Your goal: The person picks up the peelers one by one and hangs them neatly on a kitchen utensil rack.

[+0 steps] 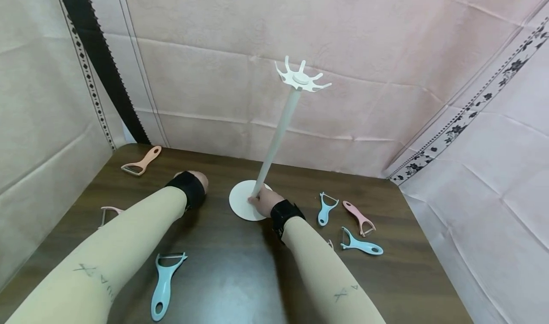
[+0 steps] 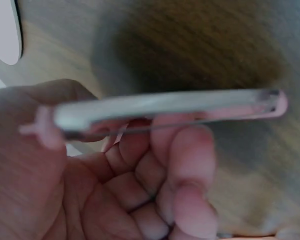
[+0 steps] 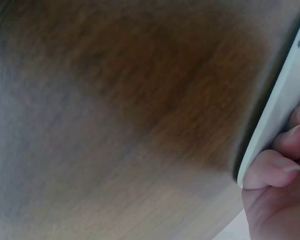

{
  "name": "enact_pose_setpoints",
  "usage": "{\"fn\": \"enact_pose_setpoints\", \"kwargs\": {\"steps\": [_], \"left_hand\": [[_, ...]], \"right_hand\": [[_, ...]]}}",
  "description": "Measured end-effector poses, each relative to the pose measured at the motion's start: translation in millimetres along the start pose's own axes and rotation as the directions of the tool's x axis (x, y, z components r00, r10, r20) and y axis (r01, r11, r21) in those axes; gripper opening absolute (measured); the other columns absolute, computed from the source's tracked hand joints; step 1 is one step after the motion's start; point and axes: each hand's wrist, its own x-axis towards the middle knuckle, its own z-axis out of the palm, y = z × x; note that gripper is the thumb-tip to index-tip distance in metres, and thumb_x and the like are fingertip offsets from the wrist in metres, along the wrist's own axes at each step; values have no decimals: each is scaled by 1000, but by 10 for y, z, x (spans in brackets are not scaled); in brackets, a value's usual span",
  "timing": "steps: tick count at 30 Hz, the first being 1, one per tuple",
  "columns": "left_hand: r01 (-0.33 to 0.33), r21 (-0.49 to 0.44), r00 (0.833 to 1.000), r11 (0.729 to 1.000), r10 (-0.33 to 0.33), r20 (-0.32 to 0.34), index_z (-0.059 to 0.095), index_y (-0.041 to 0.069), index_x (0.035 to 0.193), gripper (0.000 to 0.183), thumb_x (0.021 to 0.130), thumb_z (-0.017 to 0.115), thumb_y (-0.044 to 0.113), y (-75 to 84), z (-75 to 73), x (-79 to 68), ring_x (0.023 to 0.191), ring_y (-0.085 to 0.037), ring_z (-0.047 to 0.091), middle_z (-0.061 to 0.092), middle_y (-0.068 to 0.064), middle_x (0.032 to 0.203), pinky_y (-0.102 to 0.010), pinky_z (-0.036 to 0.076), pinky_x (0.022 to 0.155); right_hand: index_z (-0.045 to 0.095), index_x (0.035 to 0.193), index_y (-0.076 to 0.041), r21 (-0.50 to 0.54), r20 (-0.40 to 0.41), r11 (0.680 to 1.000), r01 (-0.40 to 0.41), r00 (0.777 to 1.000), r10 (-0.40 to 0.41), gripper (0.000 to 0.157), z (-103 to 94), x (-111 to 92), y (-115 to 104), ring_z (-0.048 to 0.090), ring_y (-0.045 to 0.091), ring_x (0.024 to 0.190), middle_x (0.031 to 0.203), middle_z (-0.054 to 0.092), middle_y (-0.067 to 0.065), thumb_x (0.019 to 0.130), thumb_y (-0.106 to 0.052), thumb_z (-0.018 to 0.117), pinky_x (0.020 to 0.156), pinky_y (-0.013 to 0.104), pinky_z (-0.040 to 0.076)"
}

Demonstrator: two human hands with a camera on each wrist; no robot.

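A white stand with a slim pole (image 1: 279,136), a crown of hooks (image 1: 300,79) and a round base (image 1: 241,204) rises from the table, leaning in the head view. My right hand (image 1: 268,201) grips it low, where pole meets base; in the right wrist view its curled fingers (image 3: 275,167) lie against the base's edge (image 3: 277,97). To the left of the stand is my left hand (image 1: 200,181), mostly hidden behind its wristband. The left wrist view shows that hand's curled fingers (image 2: 192,155) holding a pink peeler (image 2: 165,105), blurred, its head across the palm.
Around the left arm lie an orange peeler (image 1: 143,162), a pale pink peeler (image 1: 110,210) partly covered by the forearm, and a large blue peeler (image 1: 163,286). Right of the stand are blue peelers (image 1: 324,211) (image 1: 362,244) and a pink peeler (image 1: 359,217). Cloth walls (image 1: 206,90) enclose the table.
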Motion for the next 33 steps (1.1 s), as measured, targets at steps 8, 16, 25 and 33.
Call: {"fn": "enact_pose_setpoints", "kwargs": {"steps": [8,16,25,33], "left_hand": [[-74,-33,991,997,70,-110,70,-1,85,15,89,58,8,-21,-131,-102,68,-25,54,61,-10,75,-42,50,66],[-154,-213,898,965,46,-438,56,-9,123,36,94,56,12,109,-642,-230,61,-25,54,65,-18,86,-40,46,61],[-419,-320,614,850,5,-789,58,4,89,18,97,51,19,235,-1131,-608,58,-23,51,57,-9,71,-35,42,54],[-498,-267,518,825,36,-855,63,4,94,17,96,55,19,315,-1353,-812,65,-21,55,64,-8,78,-33,45,59]], "right_hand": [[46,130,-9,5,1,1000,19,1000,-19,45,-10,8,2,62,18,98,116,65,9,96,-34,59,89,40,47],[46,130,-8,3,-5,1000,19,1000,-19,44,-17,-18,-6,62,19,102,118,65,9,97,-34,59,93,40,46],[43,133,-8,20,-27,999,43,999,-42,46,-12,-89,-22,60,21,109,122,63,10,98,-34,57,95,42,44],[43,134,-8,28,-33,999,37,999,-36,48,7,-37,-2,60,21,108,122,63,10,97,-36,58,95,43,44]]}}
